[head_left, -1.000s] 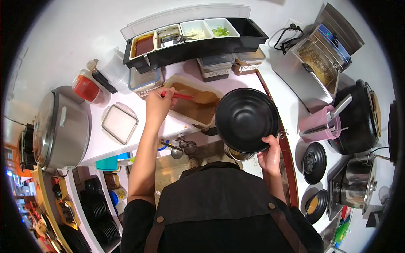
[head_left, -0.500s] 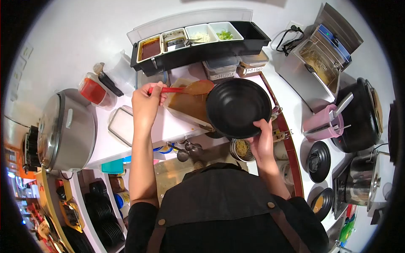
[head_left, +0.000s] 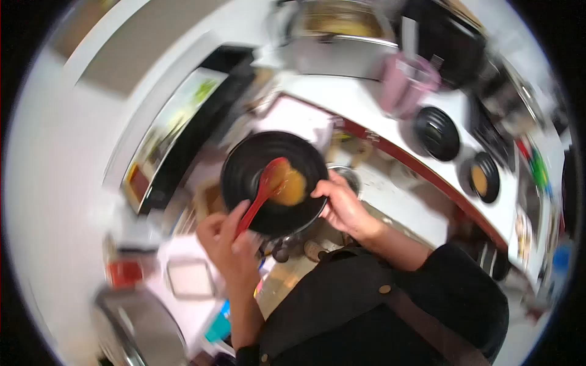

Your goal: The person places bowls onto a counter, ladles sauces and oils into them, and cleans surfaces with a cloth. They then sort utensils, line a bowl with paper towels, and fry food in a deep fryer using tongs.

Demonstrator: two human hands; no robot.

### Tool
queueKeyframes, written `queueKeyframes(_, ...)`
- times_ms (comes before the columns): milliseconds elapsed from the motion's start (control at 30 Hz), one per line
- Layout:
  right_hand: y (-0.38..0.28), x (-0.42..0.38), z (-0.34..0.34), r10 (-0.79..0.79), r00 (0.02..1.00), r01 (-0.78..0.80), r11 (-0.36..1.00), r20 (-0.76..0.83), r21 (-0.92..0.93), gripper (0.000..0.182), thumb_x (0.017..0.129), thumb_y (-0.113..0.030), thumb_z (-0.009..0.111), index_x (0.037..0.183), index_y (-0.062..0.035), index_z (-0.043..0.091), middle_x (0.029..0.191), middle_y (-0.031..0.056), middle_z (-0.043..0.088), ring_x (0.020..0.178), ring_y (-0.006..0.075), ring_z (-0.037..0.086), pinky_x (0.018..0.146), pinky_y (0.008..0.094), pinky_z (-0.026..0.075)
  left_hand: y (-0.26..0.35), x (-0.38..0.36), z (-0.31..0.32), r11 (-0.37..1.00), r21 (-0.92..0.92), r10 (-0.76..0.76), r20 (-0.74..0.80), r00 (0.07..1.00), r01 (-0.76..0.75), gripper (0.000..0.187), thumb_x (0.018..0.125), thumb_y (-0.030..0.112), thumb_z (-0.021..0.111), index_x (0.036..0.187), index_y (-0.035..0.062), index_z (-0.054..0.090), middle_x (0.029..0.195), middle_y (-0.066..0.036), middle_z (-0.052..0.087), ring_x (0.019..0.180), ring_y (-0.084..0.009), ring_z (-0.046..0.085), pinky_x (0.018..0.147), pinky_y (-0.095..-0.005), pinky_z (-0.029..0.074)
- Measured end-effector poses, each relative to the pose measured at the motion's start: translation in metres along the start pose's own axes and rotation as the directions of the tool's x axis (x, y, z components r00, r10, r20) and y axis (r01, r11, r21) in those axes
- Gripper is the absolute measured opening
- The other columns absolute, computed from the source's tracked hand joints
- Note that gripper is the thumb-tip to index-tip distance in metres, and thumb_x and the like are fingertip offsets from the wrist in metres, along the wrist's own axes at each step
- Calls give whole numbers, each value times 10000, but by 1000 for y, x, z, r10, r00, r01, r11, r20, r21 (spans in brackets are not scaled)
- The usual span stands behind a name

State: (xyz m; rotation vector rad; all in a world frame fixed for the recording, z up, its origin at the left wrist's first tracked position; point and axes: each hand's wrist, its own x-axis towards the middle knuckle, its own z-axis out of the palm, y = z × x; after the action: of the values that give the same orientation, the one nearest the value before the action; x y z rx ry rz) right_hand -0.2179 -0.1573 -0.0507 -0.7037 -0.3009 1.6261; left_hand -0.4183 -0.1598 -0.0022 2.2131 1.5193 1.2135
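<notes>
In the head view, my right hand (head_left: 343, 206) grips the rim of a black bowl (head_left: 241, 165), thumb over the edge. My left hand (head_left: 231, 241) is closed round the handle of a red spoon (head_left: 259, 198), whose head lies inside the bowl. Brownish-orange sauce (head_left: 292, 188) pools on the bowl's inner surface beside the spoon head. Motion smears the left fingers somewhat. Partly hidden behind the bowl's left side is the light container (head_left: 209, 204) of brown sauce.
A black topping rack (head_left: 201, 116) stands at upper left. On the right counter are a pink container (head_left: 400, 91) with utensils, a black bowl (head_left: 436, 134) and another bowl (head_left: 485, 177) with orange liquid. A fryer (head_left: 342, 55) stands at the back, a large pot (head_left: 140, 326) at lower left.
The view has turned toward the right counter. The spoon has moved from above the sauce container into the bowl, and sauce now lies in the bowl, which was bare inside.
</notes>
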Motion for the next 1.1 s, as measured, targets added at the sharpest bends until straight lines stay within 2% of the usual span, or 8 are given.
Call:
queueKeyframes(33, -5, -8, -16, -14, 999, 13, 1000, -51, -20, 439, 718, 49, 444, 1155, 12, 432, 953, 107, 585, 743, 171, 632, 627, 285, 564, -3, 4, 11, 973, -229, -17, -27, 999, 10, 613, 881, 515, 305, 1087, 34, 624, 983, -114, 471, 965, -225, 457, 848, -350, 358)
queueKeyframes(133, -36, -53, -48, -95, 990, 98, 995, -105, 21, 455, 692, 52, 456, 1145, 18, 457, 970, 110, 592, 777, 173, 624, 662, 300, 553, -12, 14, 43, 885, -462, -123, -127, 984, 51, 627, 898, 478, 256, 1226, -12, 470, 1114, -117, 482, 1122, -222, 425, 958, -359, 312)
queueKeyframes(300, -87, -162, -112, -455, 773, 472, 878, -442, -79, 263, 700, -3, 489, 961, 9, 524, 782, 53, 609, 547, 142, 600, 456, 235, 521, 40, 19, 102, 616, -752, -112, 210, 971, 234, 527, 953, 394, 234, 1291, 34, 417, 1334, -90, 403, 1151, -199, 387, 985, -366, 272)
queueKeyframes(500, -150, -309, -187, -632, 257, 766, 595, -731, -245, 338, 708, -10, 472, 1046, -7, 486, 919, 102, 588, 663, 167, 609, 517, 307, 552, 137, -32, 181, 693, -674, 119, 457, 881, 256, 411, 923, 266, 299, 1184, 21, 501, 1166, -94, 498, 1102, -201, 442, 949, -362, 314)
queueKeyframes(700, -193, -398, -299, -706, -18, 613, 552, -708, -566, 434, 739, -42, 464, 1173, -69, 456, 972, 83, 585, 725, 183, 618, 488, 332, 535, 223, -90, 247, 802, -591, 295, 517, 804, 86, 428, 942, 249, 265, 1082, -9, 577, 1098, -134, 514, 1026, -260, 484, 930, -344, 332)
queueKeyframes(867, -213, -408, -380, -715, -5, 649, 530, -699, -546, 491, 766, -46, 503, 1237, -72, 365, 1104, 140, 523, 912, 294, 587, 657, 442, 558, 262, -146, 267, 891, -455, 293, 575, 764, 0, 240, 891, 171, 461, 1058, 72, 602, 1025, -129, 520, 996, -282, 461, 905, -366, 346)
queueKeyframes(967, -222, -400, -425, -740, 49, 592, 562, -670, -578, 523, 780, -39, 489, 1273, -61, 316, 1179, 184, 474, 1000, 349, 547, 721, 512, 542, 254, -168, 263, 898, -434, 286, 460, 840, -68, 253, 812, 138, 590, 1063, 108, 600, 1004, -113, 505, 988, -278, 453, 882, -375, 354)
queueKeyframes(1100, -235, -362, -396, -666, 16, 609, 598, -746, -521, 508, 742, -7, 461, 1238, 45, 365, 1182, 247, 463, 1047, 398, 522, 851, 510, 520, 198, -165, 223, 992, -36, 121, 130, 984, -117, 220, 699, 38, 575, 916, 69, 594, 933, -107, 526, 911, -306, 477, 785, -409, 380)
